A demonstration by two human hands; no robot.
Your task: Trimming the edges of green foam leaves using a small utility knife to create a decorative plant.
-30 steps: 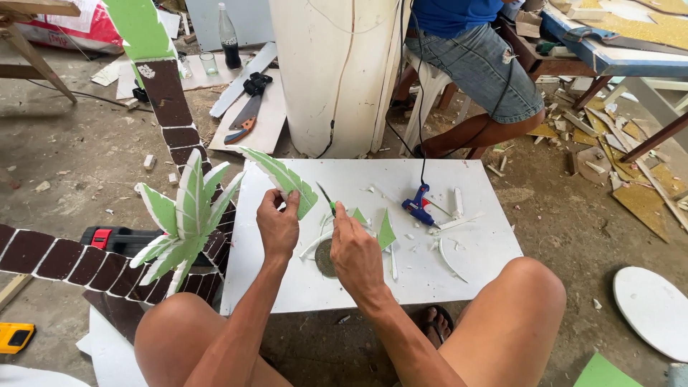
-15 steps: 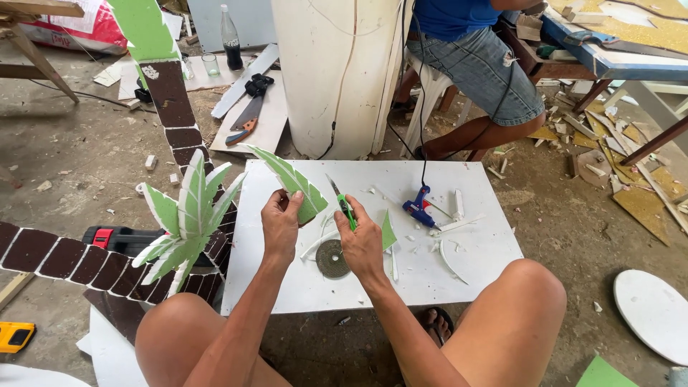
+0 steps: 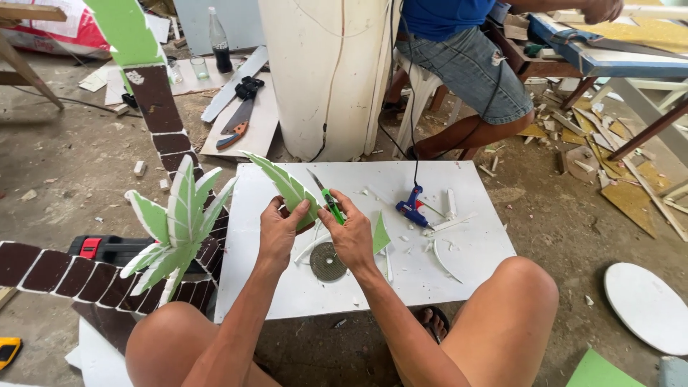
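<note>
A: Now left hand [image 3: 281, 231] grips the green foam leaf [image 3: 285, 188], right hand [image 3: 351, 236] grips the green cutter [image 3: 331, 204], both above the white surface [image 3: 473, 244].
B: Versus 0.5 s ago: both raised slightly, cutter at leaf edge.

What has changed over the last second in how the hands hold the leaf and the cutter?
The left hand has lifted the green foam leaf and kept its grip. The right hand has raised the green-handled cutter off the board up against the leaf's edge. The glue gun, grey disc and white board stayed put.
</note>
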